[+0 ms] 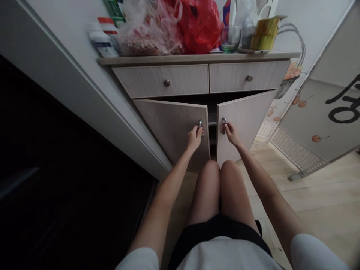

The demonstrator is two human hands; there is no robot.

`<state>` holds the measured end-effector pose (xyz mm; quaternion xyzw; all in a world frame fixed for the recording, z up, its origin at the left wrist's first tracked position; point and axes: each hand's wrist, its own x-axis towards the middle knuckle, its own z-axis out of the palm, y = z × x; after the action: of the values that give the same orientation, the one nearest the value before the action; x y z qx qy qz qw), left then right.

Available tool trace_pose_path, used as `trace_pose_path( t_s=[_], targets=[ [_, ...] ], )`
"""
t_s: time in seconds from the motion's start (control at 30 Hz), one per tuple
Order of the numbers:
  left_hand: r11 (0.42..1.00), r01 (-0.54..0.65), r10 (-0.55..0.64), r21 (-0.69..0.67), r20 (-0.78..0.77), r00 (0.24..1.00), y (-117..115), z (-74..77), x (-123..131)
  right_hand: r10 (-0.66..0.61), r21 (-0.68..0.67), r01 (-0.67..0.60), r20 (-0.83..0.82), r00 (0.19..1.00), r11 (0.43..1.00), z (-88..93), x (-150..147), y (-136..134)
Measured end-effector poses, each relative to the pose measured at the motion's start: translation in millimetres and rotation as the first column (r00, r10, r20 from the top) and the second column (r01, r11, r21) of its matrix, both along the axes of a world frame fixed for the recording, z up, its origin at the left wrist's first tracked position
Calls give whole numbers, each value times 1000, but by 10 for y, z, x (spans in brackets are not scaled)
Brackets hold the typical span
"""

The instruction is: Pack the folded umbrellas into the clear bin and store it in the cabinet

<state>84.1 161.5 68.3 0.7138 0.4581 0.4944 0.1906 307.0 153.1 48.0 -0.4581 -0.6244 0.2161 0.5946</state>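
Observation:
A low pale wooden cabinet stands before me with two lower doors partly swung out. My left hand is closed around the metal knob of the left door. My right hand is closed around the metal knob of the right door. A dark gap shows between the doors, with a shelf edge inside. My knees are just below the doors.
Two drawers with round knobs sit above the doors. On top lie red plastic bags, bottles, a glass and a yellow package. A white door frame runs left; a folding screen stands right on a wooden floor.

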Motion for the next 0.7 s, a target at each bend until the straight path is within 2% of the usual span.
trace_pose_path(
  t_s=[0.17,0.3,0.53,0.7],
  targets=[
    [999,10,-11,40,20,1000,-488,-36,-362,-16,5,16,29,999,1000,36,186,-441],
    [996,-53,52,70,19,998,-767,-69,-580,-59,-8,60,88,994,998,46,377,-756],
    [965,-240,232,110,77,970,-1083,-250,-981,-114,48,111,56,992,993,10,692,-1246],
    [892,-437,416,118,164,894,-1340,-373,-1416,-211,76,211,-11,977,974,-31,894,-1515]
  ],
)
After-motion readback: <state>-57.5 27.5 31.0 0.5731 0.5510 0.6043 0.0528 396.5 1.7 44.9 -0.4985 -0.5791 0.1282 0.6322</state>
